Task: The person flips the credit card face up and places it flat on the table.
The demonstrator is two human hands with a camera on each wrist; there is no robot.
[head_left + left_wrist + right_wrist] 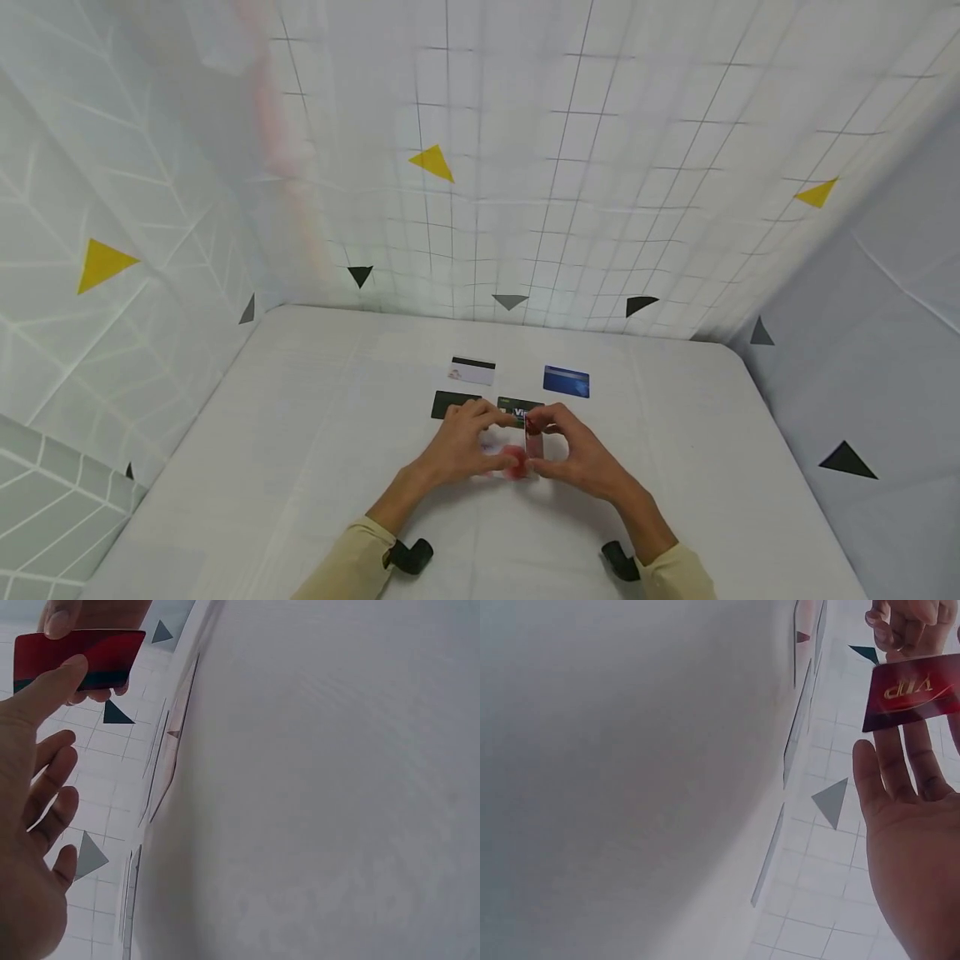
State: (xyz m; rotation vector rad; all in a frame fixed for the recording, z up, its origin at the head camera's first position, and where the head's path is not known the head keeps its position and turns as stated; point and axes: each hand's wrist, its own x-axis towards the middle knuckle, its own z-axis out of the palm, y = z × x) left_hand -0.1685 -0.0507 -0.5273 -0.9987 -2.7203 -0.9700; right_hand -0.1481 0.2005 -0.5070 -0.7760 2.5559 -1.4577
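Observation:
My right hand (573, 450) holds a red card (534, 444) upright over the table, between thumb and fingers. Gold lettering shows on one face of this red card (919, 688) in the right wrist view; the other face has a dark stripe. Facing it from the left, my left hand (461, 442) has thumb and index finger spread apart, close to the card's left side. In the left wrist view the left thumb (64, 679) overlaps the red card; whether it touches is unclear. Beneath the hands lies a pale card (489, 472), partly hidden, with a blurred red patch beside it.
On the white table (315, 467) lie a white card with a black stripe (472, 372), a blue card (566, 381), a dark card (450, 402) and a dark green card (517, 406). The hands partly cover the nearer two. Patterned white curtains (525, 167) surround the table.

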